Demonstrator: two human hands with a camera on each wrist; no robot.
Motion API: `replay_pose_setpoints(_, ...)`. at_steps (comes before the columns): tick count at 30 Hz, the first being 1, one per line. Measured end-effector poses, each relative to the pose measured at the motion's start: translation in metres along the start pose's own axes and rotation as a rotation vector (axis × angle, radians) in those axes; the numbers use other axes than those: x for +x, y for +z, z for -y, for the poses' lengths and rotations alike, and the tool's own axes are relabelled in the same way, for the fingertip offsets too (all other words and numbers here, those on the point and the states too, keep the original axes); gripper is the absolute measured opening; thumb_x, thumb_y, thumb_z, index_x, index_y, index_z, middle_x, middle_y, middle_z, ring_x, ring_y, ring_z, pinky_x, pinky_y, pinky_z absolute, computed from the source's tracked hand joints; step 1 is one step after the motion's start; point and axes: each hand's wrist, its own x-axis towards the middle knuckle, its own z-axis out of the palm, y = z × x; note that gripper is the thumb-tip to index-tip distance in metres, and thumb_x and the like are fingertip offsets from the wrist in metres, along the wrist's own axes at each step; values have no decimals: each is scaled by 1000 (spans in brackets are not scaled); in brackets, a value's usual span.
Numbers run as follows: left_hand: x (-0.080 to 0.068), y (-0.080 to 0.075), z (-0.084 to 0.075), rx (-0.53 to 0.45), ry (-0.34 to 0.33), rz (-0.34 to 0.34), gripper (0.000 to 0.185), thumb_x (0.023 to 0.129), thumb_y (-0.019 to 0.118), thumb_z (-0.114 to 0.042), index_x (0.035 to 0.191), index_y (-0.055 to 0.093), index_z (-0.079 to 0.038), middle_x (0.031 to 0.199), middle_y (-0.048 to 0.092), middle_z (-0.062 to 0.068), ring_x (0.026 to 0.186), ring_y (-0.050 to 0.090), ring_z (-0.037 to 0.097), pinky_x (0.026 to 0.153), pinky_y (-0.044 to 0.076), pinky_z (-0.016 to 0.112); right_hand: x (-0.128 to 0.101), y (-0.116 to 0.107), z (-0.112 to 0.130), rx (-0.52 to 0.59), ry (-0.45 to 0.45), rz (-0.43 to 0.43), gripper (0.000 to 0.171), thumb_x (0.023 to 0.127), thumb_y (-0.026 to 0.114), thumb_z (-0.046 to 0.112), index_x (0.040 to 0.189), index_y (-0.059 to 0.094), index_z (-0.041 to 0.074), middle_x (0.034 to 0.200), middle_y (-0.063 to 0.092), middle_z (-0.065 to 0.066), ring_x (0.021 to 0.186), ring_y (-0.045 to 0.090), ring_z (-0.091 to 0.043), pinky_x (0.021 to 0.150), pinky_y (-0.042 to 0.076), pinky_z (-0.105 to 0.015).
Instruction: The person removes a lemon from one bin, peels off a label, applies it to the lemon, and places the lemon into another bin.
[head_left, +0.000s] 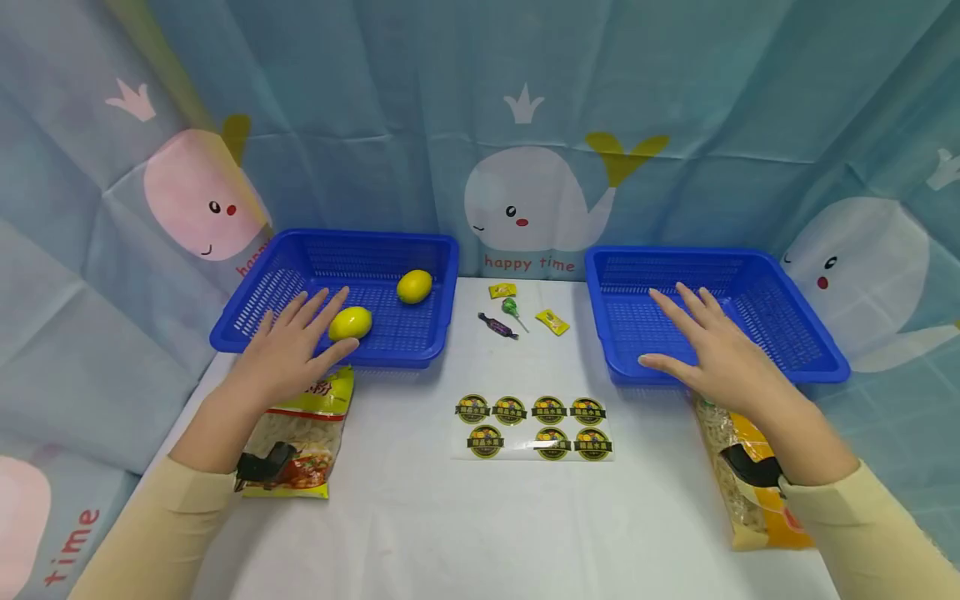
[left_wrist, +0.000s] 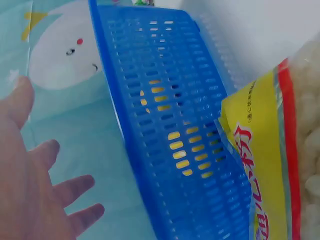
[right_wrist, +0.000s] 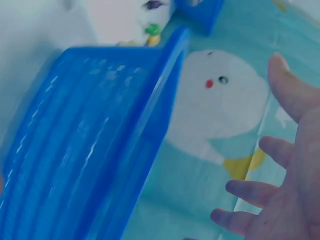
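Note:
My left hand (head_left: 288, 350), fingers spread, hovers over the near rim of the left blue basket (head_left: 442, 333) and holds nothing. Two lemons (head_left: 415, 287) lie in that basket; the nearer lemon (head_left: 351, 323) shows just past my fingers. Below my left wrist lies a yellow-ended bag (head_left: 300, 450) of pale pieces, also large in the left wrist view. My right hand (head_left: 712, 354) is likewise spread and holds nothing, above the near side of the right blue basket (head_left: 810, 350). Under my right wrist lies an orange and clear bag (head_left: 723, 483), partly hidden by my arm.
Between the baskets lie two yellow wrapped candies (head_left: 552, 322), a green lollipop (head_left: 511, 307) and a dark purple wrapped candy (head_left: 498, 326). Nearer to me is a sheet of round stickers (head_left: 517, 454) on the white table (head_left: 405, 533). A blue whale-print curtain (head_left: 360, 167) hangs behind.

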Motion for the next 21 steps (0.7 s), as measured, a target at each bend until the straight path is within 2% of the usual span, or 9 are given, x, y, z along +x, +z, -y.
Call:
replay_pose_setpoints(3, 9, 2, 7, -89, -7, -11, 81, 100, 36, -68, 163, -1, -31, 166, 18, 22, 151, 13, 50, 117, 8, 73, 10, 1, 15, 69, 0, -6, 90, 93, 60, 63, 162, 7, 39, 171, 1, -11, 155, -1, -45, 104, 18, -84)
replay_pose_setpoints(6, 19, 7, 15, -197, -15, -22, 83, 100, 42, -64, 163, 2, -29, 166, 19, 21, 151, 17, 49, 116, 15, 72, 19, 3, 30, 124, -13, -23, 89, 93, 60, 63, 162, 8, 40, 171, 5, -10, 154, 8, -46, 106, 21, -81)
replay_pose_setpoints(11, 34, 16, 33, -371, -66, -31, 88, 95, 54, -65, 163, 13, -28, 168, 18, 18, 151, 19, 48, 114, 19, 75, 37, 13, 55, 218, -65, -91, 86, 94, 63, 59, 161, 15, 39, 170, 13, -7, 152, 20, -45, 111, 26, -74)
replay_pose_setpoints(16, 46, 18, 45, -410, -79, -50, 86, 91, 60, -66, 159, 32, -20, 163, 28, 21, 147, 27, 48, 113, 25, 73, 56, 27, 83, 309, -138, -138, 84, 93, 66, 54, 161, 20, 36, 168, 21, -5, 153, 23, -39, 114, 28, -71)
replay_pose_setpoints(21, 57, 19, 45, -425, -95, -16, 87, 90, 62, -66, 158, 34, -20, 161, 31, 23, 144, 32, 48, 110, 30, 72, 75, 46, 113, 464, -184, -148, 80, 93, 68, 53, 159, 25, 39, 165, 30, 3, 150, 33, -29, 109, 45, -57)
